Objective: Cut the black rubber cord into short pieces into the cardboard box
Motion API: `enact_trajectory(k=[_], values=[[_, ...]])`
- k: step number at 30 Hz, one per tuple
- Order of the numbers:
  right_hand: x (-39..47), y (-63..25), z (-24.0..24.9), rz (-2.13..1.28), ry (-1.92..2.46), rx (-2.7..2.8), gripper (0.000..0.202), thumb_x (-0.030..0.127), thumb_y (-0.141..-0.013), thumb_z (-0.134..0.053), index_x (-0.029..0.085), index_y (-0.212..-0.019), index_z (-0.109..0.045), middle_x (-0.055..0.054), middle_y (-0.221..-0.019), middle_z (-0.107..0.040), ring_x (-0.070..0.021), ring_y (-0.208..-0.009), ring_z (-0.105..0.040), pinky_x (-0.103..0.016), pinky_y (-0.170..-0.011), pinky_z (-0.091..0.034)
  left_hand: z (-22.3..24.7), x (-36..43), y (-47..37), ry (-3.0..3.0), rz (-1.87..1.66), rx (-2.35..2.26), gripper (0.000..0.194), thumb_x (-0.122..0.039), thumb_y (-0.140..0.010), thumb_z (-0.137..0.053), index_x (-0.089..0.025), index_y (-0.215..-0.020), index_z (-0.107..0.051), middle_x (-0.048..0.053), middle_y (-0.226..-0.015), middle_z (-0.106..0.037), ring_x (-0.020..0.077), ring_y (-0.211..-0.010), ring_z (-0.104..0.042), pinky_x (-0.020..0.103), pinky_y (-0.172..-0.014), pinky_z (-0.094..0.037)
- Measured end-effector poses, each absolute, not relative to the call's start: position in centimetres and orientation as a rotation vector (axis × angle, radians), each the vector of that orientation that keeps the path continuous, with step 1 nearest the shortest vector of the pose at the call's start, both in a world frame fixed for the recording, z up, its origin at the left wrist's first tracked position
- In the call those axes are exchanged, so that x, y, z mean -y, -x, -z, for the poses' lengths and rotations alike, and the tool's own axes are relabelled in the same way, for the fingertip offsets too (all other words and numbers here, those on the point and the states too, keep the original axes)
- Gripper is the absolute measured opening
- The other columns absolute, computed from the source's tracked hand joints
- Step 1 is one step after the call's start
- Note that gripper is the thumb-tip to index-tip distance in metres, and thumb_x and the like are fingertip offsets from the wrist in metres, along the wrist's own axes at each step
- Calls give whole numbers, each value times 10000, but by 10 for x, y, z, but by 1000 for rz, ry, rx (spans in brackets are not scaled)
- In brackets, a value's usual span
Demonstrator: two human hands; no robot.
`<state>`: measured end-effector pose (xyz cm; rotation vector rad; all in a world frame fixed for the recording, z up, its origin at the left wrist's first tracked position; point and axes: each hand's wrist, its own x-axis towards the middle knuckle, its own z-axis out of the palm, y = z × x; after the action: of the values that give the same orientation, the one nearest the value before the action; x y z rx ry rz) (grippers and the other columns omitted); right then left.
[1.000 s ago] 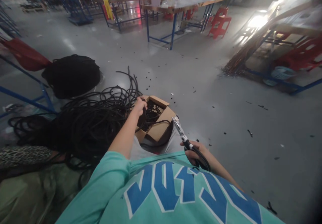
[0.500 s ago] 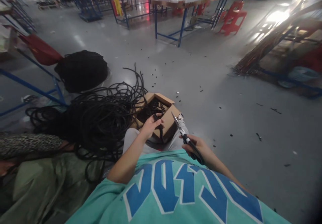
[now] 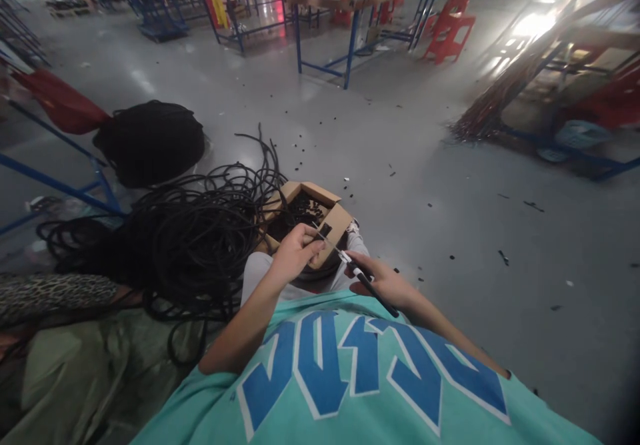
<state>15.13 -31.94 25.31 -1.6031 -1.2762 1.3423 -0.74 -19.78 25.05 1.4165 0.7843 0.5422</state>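
Note:
Closed around a short end of black cord [image 3: 325, 230], my left hand [image 3: 296, 253] is over the near side of an open cardboard box [image 3: 340, 222]. The box holds many small black pieces [image 3: 311, 206]. My right hand [image 3: 376, 277] grips the black handles of a pair of scissors [image 3: 357, 270]. Their blades reach the cord at my left fingertips. A large tangle of black cord [image 3: 200, 232] lies on the floor left of the box, with some strands running over its edge.
A black bundle [image 3: 150, 142] sits behind the tangle. Another person's patterned sleeve [image 3: 60, 295] is at the left. Blue-legged tables [image 3: 350, 45] and red stools [image 3: 450, 32] stand farther off. Small scraps dot the floor [image 3: 425, 152].
My right hand has brought the scissors left and down to the cord. My left hand has turned, and the cord end now points up and right. The view has shifted slightly.

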Motion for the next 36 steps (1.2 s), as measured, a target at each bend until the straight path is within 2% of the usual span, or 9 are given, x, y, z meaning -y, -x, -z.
enact_trajectory(k=[3,8,13,18,24,36], values=[[318,-151,-256,-1328,1572,1303,568,204,-615,-584,197,-1179,-521,-60,-887,-603,-225,-827,-549,-353,-765,-431,-258,203,8,-1443,-505,-773,221,-270,-652,-626,-154,-747,-464,-50,-542,-526,62,-447,-468,192,-470,-369],[319,-154,-257,-1297,1530,1319,510,231,-641,-579,203,-1149,-544,-31,-805,-590,-188,-748,-535,-329,-725,-434,-267,206,11,-1512,-548,-766,239,-222,-607,-659,-150,-803,-543,11,-784,-617,108,-678,-561,230,-649,-436],[320,-154,-260,-1320,1507,1317,516,264,-657,-587,184,-1164,-536,-53,-820,-594,-204,-742,-534,-349,-719,-440,-266,206,14,-1584,-552,-870,241,-285,-683,-600,-150,-883,-606,36,-772,-630,122,-614,-550,235,-565,-423],[320,-152,-266,-1315,1535,1320,569,285,-640,-592,197,-1196,-507,-60,-892,-600,-233,-831,-532,-381,-779,-425,-268,209,13,-1578,-601,-870,240,-306,-682,-604,-146,-860,-622,21,-657,-610,130,-614,-552,221,-536,-417],[318,-154,-268,-1322,1515,1364,582,308,-635,-585,195,-1199,-494,-67,-923,-588,-225,-862,-525,-347,-800,-402,-274,216,9,-1522,-552,-862,240,-300,-674,-597,-134,-848,-609,21,-688,-619,101,-542,-525,190,-440,-382],[321,-148,-255,-1383,1352,1245,418,246,-638,-572,177,-1050,-595,10,-686,-514,-110,-590,-444,-243,-602,-386,-271,218,11,-1537,-521,-803,287,-368,-730,-544,-122,-871,-588,-3,-618,-557,55,-444,-419,180,-420,-336]])
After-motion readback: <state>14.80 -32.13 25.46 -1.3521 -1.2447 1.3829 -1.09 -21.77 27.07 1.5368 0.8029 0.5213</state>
